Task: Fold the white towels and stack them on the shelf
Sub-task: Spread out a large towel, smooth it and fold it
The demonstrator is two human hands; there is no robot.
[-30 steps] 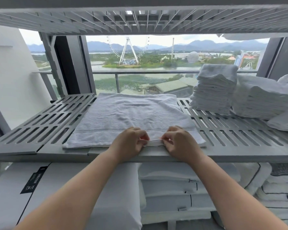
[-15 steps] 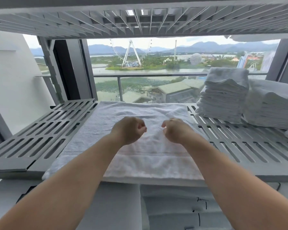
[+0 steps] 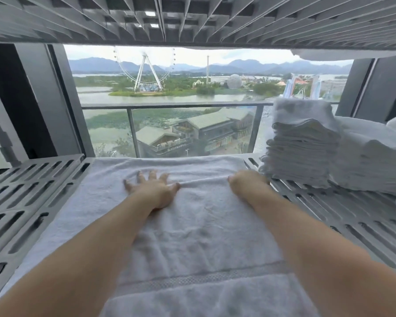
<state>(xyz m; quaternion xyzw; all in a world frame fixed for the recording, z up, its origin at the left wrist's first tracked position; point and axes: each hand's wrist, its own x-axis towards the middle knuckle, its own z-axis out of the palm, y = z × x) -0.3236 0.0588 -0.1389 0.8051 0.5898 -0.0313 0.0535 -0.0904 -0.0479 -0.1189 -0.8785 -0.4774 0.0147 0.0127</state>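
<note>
White towel [image 3: 192,229] doubled on shelf [image 3: 32,191], left hand [image 3: 154,191] fingers splayed flat, right hand [image 3: 247,183] fingers unclear

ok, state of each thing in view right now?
towel: flat on shelf, folded over, fold edge at the hands, not stacked.
left hand: fingers spread, pressing towel.
right hand: on towel; fingers hidden, grip unclear.
stack: folded, neat, upright at shelf's right.
second stack: folded, right beside it.
</note>
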